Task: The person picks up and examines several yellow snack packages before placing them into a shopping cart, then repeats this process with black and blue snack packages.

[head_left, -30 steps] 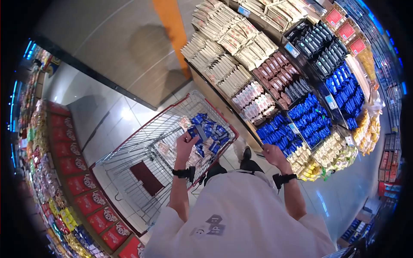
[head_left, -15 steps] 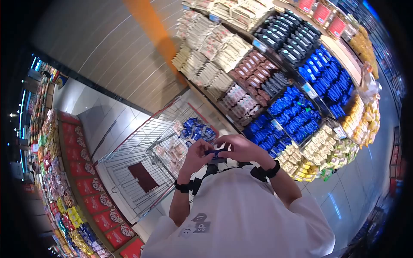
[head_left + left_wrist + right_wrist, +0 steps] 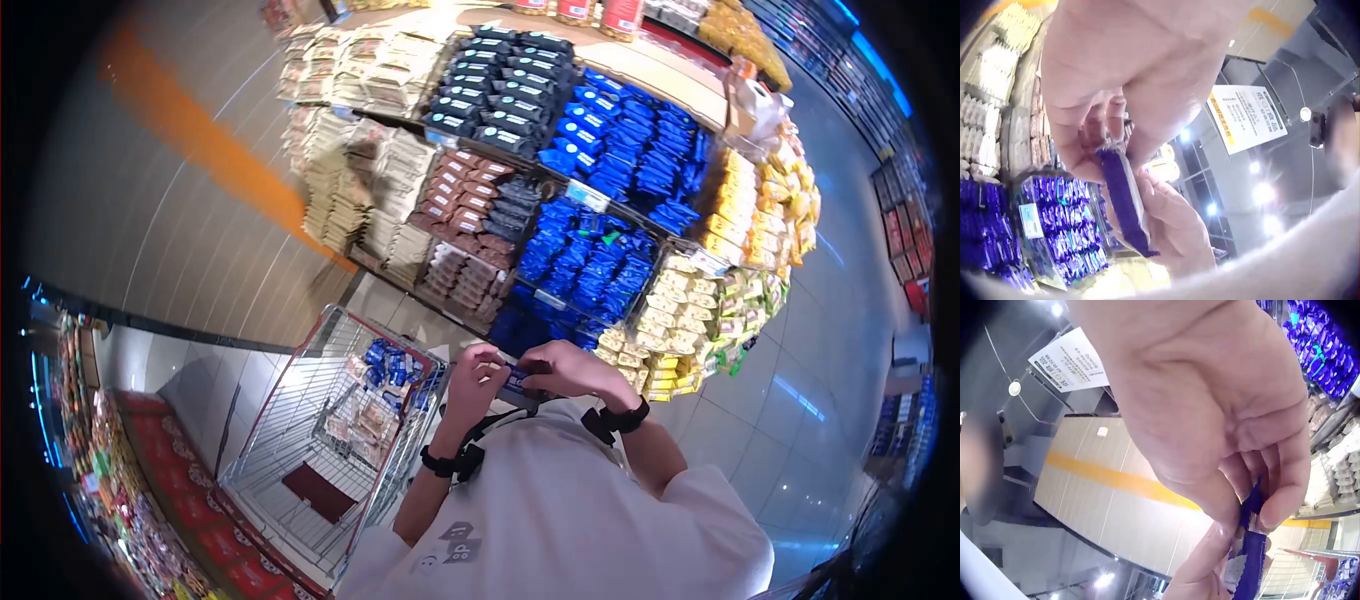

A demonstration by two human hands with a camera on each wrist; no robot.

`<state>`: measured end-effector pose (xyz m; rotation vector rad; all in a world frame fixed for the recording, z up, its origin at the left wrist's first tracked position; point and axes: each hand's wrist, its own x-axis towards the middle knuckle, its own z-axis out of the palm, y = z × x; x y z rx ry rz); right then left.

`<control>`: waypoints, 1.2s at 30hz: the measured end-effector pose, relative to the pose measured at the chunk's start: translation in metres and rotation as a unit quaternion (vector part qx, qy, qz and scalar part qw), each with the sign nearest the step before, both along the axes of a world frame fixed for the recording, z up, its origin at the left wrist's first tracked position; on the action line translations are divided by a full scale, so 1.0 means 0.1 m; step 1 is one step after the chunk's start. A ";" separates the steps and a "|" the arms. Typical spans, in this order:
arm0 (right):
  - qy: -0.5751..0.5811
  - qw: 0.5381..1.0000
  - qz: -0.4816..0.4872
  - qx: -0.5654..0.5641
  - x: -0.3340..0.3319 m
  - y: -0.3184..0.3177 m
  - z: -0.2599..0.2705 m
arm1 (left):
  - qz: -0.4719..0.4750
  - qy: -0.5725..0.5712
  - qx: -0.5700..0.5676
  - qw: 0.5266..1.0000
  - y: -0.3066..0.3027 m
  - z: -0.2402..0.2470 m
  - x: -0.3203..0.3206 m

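- The blue packet (image 3: 517, 380) is at the lower middle of the head view. It is held up in front of the chest between both hands, just right of the shopping cart (image 3: 270, 430).
- The left hand (image 3: 478, 372) is curled, with thumb and fingers pinching one end of the packet. The left wrist view shows the wrapper clamped edge-on in that pinch.
- The right hand (image 3: 560, 365) is curled as well. In the right wrist view its thumb and forefinger nip the other end by a thin fold of wrapper.
- Both holds are fingertip pinches on what looks like slick film. If one slackens while the other pulls or twists, the packet could slip free.
- The packet appears to hang outside the cart's rim, so a drop would likely land it on the tiled floor (image 3: 820, 360) rather than in the basket.
- If the two hands pull against each other, the wrapper could tear or the contents could be crushed.
- The camera points at the hands, so attention seems to be off the cart at lower left and the shelf of blue packets (image 3: 590, 255) at centre. A step or an elbow swing could bump the cart or knock stock off the shelf edge.
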<state>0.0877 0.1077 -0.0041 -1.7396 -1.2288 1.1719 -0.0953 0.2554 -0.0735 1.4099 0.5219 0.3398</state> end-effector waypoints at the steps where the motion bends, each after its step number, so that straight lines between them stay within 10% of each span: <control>1: -0.019 1.000 0.001 0.024 0.10 -0.10 0.04 | -0.009 0.006 -0.024 1.000 -0.03 0.05 0.07; 8: -0.141 0.958 -0.236 0.085 0.72 -0.73 0.80 | -0.040 0.079 0.017 0.996 -0.05 0.06 0.25; 17: -0.489 0.710 -0.472 0.181 1.40 -0.80 1.35 | 0.005 0.098 0.004 0.995 -0.03 -0.26 0.00; 36: -0.561 0.729 -0.385 0.082 2.07 -0.64 0.88 | 0.082 0.123 -0.005 0.989 0.10 -0.30 -0.35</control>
